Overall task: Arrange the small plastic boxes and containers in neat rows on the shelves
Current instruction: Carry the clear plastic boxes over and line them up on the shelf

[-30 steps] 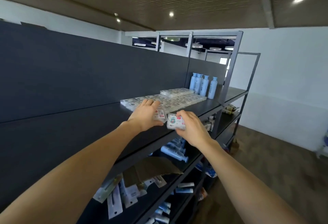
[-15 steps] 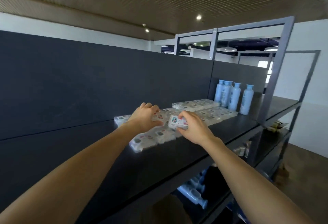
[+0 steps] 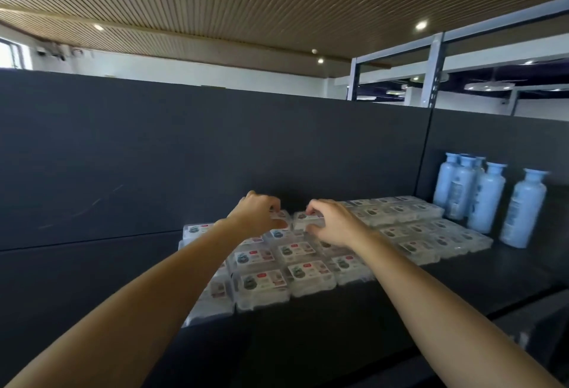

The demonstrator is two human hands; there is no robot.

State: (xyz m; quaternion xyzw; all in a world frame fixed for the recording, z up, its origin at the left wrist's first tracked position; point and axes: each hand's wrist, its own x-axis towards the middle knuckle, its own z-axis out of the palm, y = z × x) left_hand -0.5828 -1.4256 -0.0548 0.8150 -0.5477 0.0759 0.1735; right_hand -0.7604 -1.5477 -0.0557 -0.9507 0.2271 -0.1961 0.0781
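Several small clear plastic boxes (image 3: pixel 261 283) with red-and-white labels lie in rows on the dark top shelf (image 3: pixel 462 283). A second layer of them stands along the back at the right. My right hand (image 3: pixel 334 224) pinches one small box (image 3: pixel 303 218) between thumb and fingers, level with that back layer. My left hand (image 3: pixel 257 213) has its fingers curled over another box (image 3: pixel 281 214) just left of it, near the back panel. The two held boxes sit side by side, almost touching.
Several light blue bottles (image 3: pixel 486 200) stand at the right end of the shelf. A dark back panel (image 3: pixel 184 156) rises behind the boxes. Grey metal uprights (image 3: pixel 434 70) stand at the back right. Bare shelf surface lies in front of the boxes.
The view has come closer and turned to face the shelf. Both hands have moved toward the back of the shelf, the right one carrying its box to the back row.
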